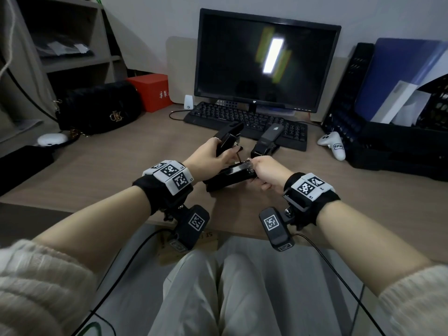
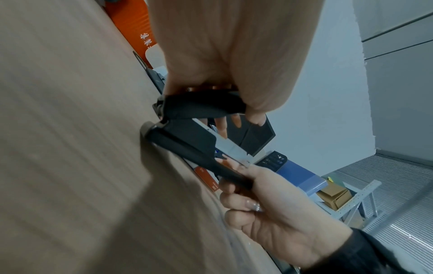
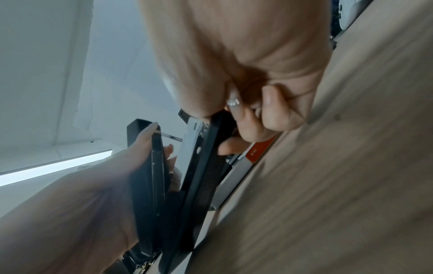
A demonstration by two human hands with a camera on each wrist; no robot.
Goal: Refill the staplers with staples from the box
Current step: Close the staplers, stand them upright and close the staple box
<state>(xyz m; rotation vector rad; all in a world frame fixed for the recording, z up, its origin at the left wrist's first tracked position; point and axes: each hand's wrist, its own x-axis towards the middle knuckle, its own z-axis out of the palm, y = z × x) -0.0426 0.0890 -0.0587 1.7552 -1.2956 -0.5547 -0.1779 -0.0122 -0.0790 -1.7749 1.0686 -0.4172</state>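
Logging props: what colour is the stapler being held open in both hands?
Black, with a silver metal staple channel; the stapler shows best in the head view.

Gold "CK" monogram — black handbag (image 1: 99, 106); white characters on red box (image 1: 152, 92) — illegible.

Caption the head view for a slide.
Left hand holds the open stapler's lid up while right hand grips its front end; second stapler waits behind.

Second stapler (image 1: 266, 140) just beyond hands.
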